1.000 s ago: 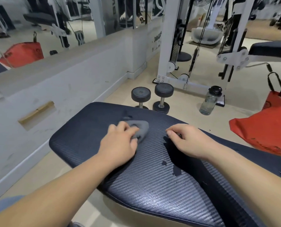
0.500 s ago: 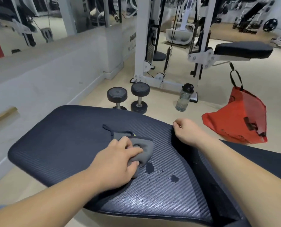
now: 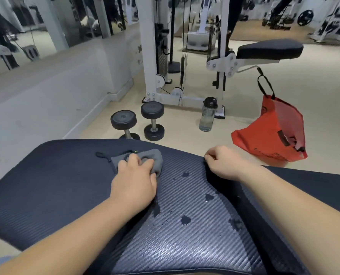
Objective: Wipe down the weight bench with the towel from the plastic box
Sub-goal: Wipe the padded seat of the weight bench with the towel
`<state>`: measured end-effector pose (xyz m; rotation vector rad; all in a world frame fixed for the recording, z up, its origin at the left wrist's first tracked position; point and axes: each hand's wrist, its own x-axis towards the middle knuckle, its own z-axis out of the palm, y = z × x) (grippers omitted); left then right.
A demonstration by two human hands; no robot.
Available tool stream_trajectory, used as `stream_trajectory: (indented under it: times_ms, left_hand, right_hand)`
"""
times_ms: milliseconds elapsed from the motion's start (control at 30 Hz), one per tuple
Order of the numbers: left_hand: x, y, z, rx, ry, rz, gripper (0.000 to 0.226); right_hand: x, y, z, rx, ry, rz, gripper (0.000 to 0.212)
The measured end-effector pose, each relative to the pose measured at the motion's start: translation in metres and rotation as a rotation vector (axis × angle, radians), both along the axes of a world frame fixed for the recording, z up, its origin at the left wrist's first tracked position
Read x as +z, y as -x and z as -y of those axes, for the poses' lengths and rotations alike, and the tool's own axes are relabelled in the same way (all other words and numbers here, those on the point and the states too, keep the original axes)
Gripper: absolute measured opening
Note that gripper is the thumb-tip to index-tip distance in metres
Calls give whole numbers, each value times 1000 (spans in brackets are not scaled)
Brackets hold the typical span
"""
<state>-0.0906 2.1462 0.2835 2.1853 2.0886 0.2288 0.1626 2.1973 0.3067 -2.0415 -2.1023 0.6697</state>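
The small grey towel (image 3: 145, 158) — soft, light, likely damp — lies bunched on the bench (image 3: 52, 187) at 11 o'clock under the left hand (image 3: 134, 180), fingers (image 3: 134, 158) clamped on it, while the right hand (image 3: 222, 164), fingers curled together, grips the ribbed, slick-looking pad's edge at 1 o'clock.

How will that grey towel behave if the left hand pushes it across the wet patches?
The small grey cloth towel looks limp, bunched under the left hand, so it will probably crumple. Its trailing cord may drag. Droplets on the dark textured bench pad could smear.
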Motion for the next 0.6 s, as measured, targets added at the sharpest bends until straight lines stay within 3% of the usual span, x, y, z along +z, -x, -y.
stream_trajectory:
  times_ms: [67,167,233,333,500,600]
  left_hand:
    - [1,-21,15,-155,16,-23,33]
    - [4,-27,17,-404,87,96,40]
    - [2,-29,-20,-344,65,59,40]
    - [2,-56,-52,-93,62,29,34]
    - [-4,-82,-15,-463,32,110,40]
    - [0,-45,-50,-352,30,33,42]
  right_hand:
    - [-6,-4,-1,21,-18,-14,32]
    - [-11,-8,-1,36,-61,5,30]
    - [-11,-9,-1,26,-59,4,32]
    - [-10,-13,0,7,-34,-23,37]
    - [-11,-21,-1,-12,-31,-63,21]
    - [-14,-21,2,4,-56,-61,34]
